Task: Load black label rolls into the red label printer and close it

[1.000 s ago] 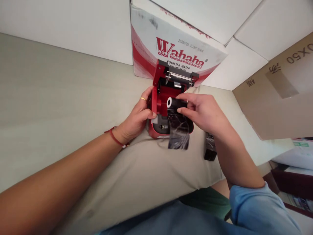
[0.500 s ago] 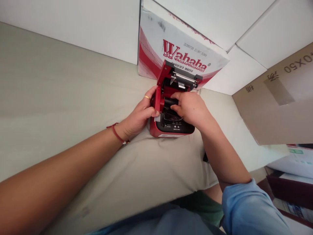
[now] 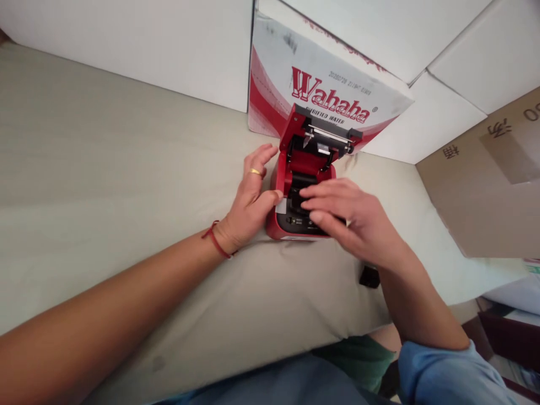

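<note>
A small red and black label printer (image 3: pixel 282 228) stands on the covered table with its lid (image 3: pixel 291 126) raised. Rollers and metal strips show on the lid's underside. Inside the bay lies a black cylinder (image 3: pixel 304 180). My left hand (image 3: pixel 253 197) is at the printer's left side, thumb on the rim and fingertips against the outer wall. A pale grey piece (image 3: pixel 282 206) sits just below that thumb. My right hand (image 3: pixel 350 216) hovers over the front right part of the printer, fingers stretched out and nothing visible in them. It hides part of the front panel.
Behind the printer, a white and red Wahaha water carton (image 3: pixel 329 67) leans by white wall panels (image 3: pixel 169 45). A brown cardboard box (image 3: pixel 476 197) stands to the right. Near my right forearm is a small black object (image 3: pixel 369 277) on the pale cloth (image 3: pixel 169 169).
My right hand has come out of the printer's bay towards the front right, and its fingers have straightened. The left fingers have loosened a little. The whole view has shifted slightly.
</note>
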A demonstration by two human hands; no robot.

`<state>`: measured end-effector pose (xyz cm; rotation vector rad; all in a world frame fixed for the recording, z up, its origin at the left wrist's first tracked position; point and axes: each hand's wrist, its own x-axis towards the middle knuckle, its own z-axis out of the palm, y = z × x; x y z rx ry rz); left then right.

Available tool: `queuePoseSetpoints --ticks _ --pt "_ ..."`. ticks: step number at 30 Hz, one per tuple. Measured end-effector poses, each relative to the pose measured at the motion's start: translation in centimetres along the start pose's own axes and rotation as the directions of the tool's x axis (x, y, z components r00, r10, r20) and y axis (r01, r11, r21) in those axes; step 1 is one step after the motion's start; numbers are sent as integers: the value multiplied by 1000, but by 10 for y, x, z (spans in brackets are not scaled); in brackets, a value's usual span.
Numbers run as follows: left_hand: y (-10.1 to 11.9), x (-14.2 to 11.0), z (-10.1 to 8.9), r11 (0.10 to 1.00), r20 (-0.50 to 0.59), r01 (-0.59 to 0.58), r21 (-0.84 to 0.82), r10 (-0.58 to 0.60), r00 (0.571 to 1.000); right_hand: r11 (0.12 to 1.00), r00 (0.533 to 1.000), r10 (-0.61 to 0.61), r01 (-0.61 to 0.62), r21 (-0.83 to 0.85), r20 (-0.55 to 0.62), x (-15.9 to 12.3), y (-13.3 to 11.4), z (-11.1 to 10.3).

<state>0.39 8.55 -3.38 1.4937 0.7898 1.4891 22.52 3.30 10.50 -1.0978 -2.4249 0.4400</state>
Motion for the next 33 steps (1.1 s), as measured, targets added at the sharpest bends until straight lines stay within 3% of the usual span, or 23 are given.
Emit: queuePoseSetpoints --ticks 2,4,6,8,10,12,15,16,18,19,21,24,27,29,30,31,33 --pt "14 -7 1 977 -91 -94 192 113 989 996 997 -79 80 -39 29 -22 -2 5" --pt "28 -16 4 899 -91 -222 378 274 957 988 994 -105 107 -115 20 -41 1 12" --pt "41 -25 8 786 38 -394 477 430 902 980 993 -122 119 -159 -6 -54 5 18" --pt "48 -35 14 638 190 -556 533 550 813 980 991 -133 128 -152 -26 -63 9 19" --pt "51 -41 20 501 301 -650 571 608 734 987 991 -130 127 -100 -31 -67 9 17" --pt "49 -44 22 420 357 -682 599 623 696 995 995 -101 100 -8 -28 -68 7 12" --pt "45 -43 22 401 350 -666 629 620 703 987 978 102 -76 144 -180 -58 13 2" --pt "44 -43 21 408 340 -660 631 619 708 968 938 206 -153 199 -280 -50 20 -1" --pt "44 -42 20 439 326 -653 617 613 720 912 801 384 -251 324 -459 -30 43 -4" --pt "45 -41 20 455 321 -652 606 610 724 887 758 432 -260 381 -489 -19 57 -4" --pt "47 -40 20 465 316 -652 598 611 726 841 727 496 -266 471 -475 5 82 -3" --pt "49 -39 20 408 337 -670 620 633 697 861 785 483 -346 372 -389 32 98 4" --pt "48 -39 18 382 350 -702 601 664 661 885 824 453 -368 286 -341 38 86 9" --pt "45 -40 17 425 322 -700 574 670 669 884 824 445 -341 322 -350 31 73 11" --pt "43 -41 16 459 301 -689 561 662 687 885 824 435 -317 340 -363 26 67 12" --pt "41 -43 16 525 285 -654 545 617 733 890 828 418 -289 354 -374 19 62 12" --pt "38 -46 15 694 261 -513 505 444 857 902 837 369 -216 375 -403 6 56 12"
